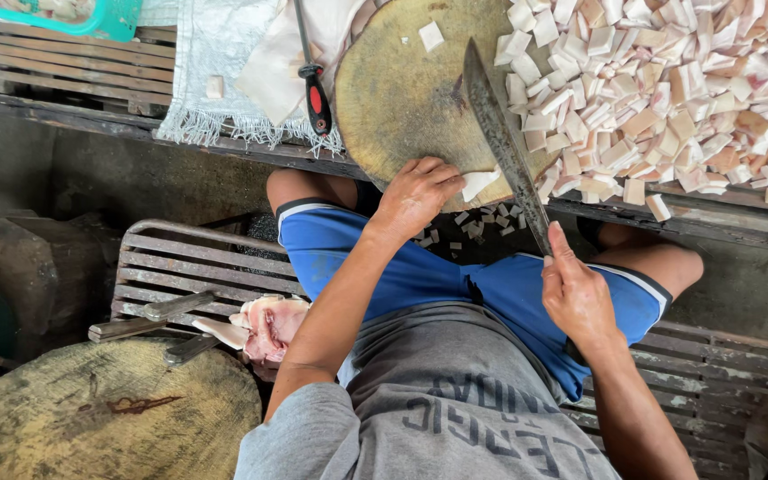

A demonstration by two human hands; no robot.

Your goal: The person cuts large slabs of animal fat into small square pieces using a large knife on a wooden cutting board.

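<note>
My right hand (576, 293) grips the handle of a long dark cleaver (501, 133), whose blade lies across the round wooden chopping block (402, 89). My left hand (417, 192) rests on the block's near edge, fingers on a pale strip of meat (479, 182) beside the blade. To the right of the block lies a large heap of cut pinkish-white cubes (668, 89). A few small pieces have fallen below the block's edge (477, 222).
A red-handled tool (315, 89) lies on a white cloth (224, 53) left of the block. A chunk of raw meat (268, 324) and a knife (148, 316) rest on the slatted bench. A second round block (100, 409) sits bottom left.
</note>
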